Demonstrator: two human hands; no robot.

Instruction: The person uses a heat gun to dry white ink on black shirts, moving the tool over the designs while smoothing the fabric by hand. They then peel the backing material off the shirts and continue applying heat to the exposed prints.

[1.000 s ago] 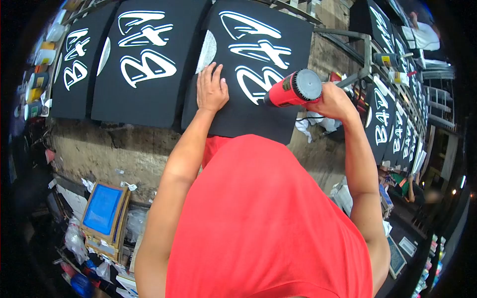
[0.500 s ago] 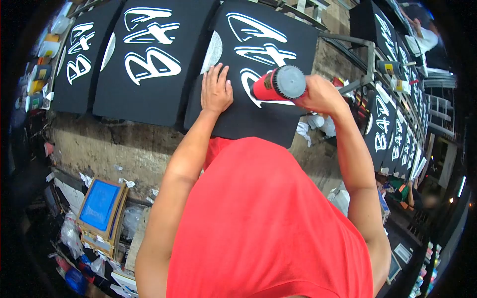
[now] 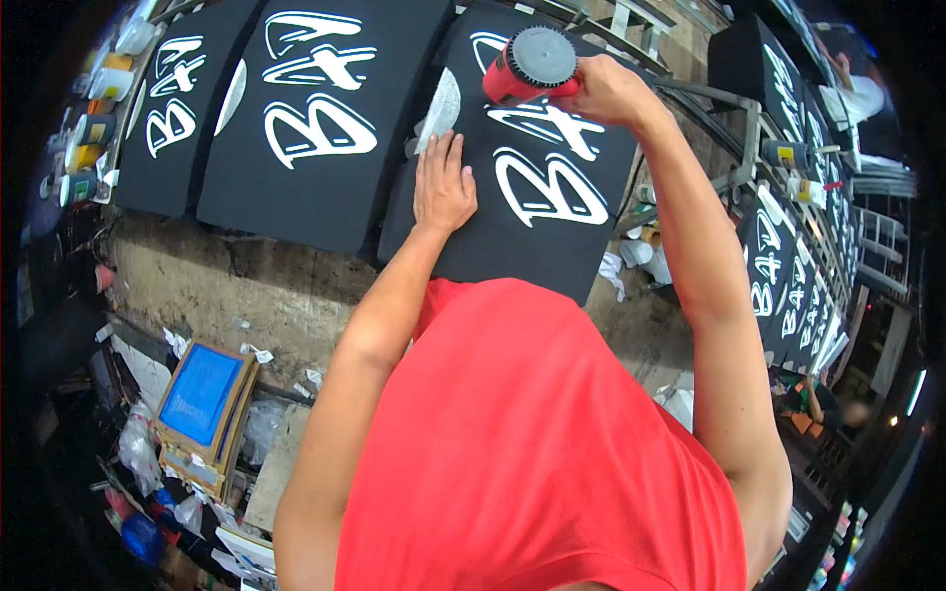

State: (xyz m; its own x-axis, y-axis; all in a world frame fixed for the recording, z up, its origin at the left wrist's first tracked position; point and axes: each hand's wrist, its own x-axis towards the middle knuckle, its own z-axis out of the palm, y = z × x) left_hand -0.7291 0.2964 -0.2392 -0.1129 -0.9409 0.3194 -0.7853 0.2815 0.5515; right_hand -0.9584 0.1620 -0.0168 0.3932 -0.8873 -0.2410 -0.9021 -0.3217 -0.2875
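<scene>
My left hand (image 3: 445,187) lies flat on a black printed shirt (image 3: 473,241), fingers stretched out, their tips at the edge of a pale, rounded patch (image 3: 440,106). In my right hand (image 3: 613,91) is a red heat gun (image 3: 532,65) with a dark round cap, held over the upper part of the white lettering (image 3: 552,187). Its nozzle is hidden under its body. The lower letters show uncovered. To the left lie two more black shirts (image 3: 232,192) with the same white lettering.
Paint containers (image 3: 94,128) line the far left edge. A metal frame (image 3: 724,98) and another row of printed black shirts (image 3: 769,256) stand at the right. A blue-meshed screen frame (image 3: 202,394) is at lower left. Other people (image 3: 852,98) are at the far right.
My right hand has moved the heat gun up and away from me, from the lowest letter to the upper lettering. My left hand still lies flat near the patch. The view has shifted slightly.
</scene>
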